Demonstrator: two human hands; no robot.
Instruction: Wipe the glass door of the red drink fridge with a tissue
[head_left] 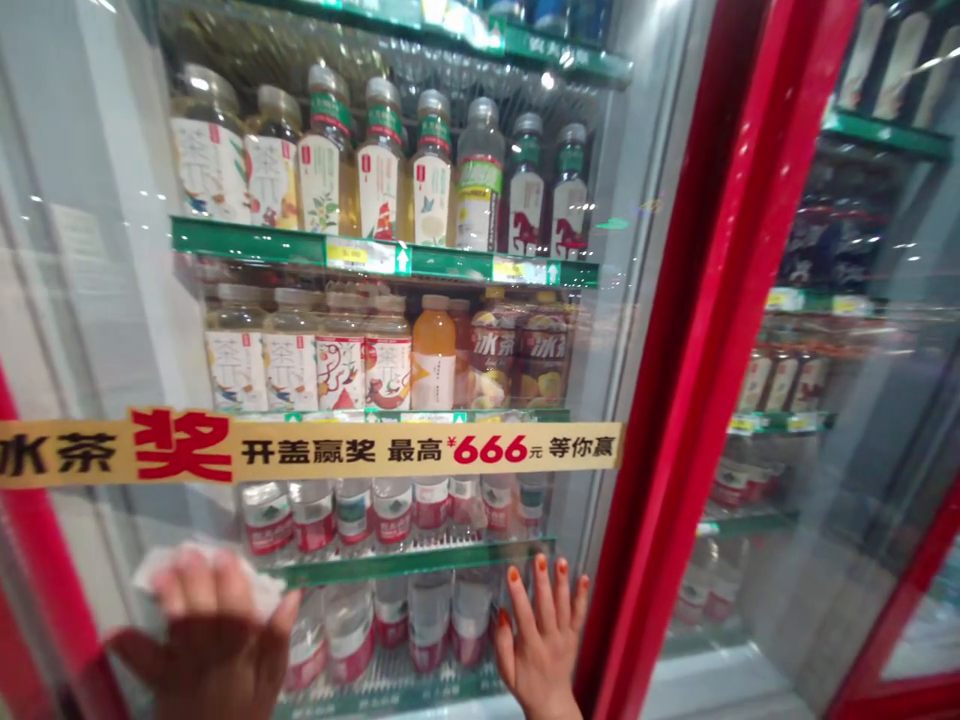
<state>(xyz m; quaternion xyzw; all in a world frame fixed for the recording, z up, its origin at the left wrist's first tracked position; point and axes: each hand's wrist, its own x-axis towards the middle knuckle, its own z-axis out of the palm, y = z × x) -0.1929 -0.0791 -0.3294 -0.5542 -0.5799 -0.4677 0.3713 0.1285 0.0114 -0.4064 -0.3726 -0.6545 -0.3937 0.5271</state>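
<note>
My left hand (214,640) presses a white cloth (161,570) against the glass door (630,300) of a drinks fridge, at the lower left; the hand is blurred and its fingers curl over the cloth. My right hand (541,640) lies flat on the same glass at the lower right, fingers spread, nails painted orange, close to the red door frame (697,330). A yellow banner sticker (315,450) with red and black lettering runs across the glass above both hands.
Behind the glass, green shelves (375,258) hold rows of tea bottles (375,170), an orange juice bottle (433,352) and water bottles (390,515). A second fridge door (840,400) with more bottles stands to the right of the red frame.
</note>
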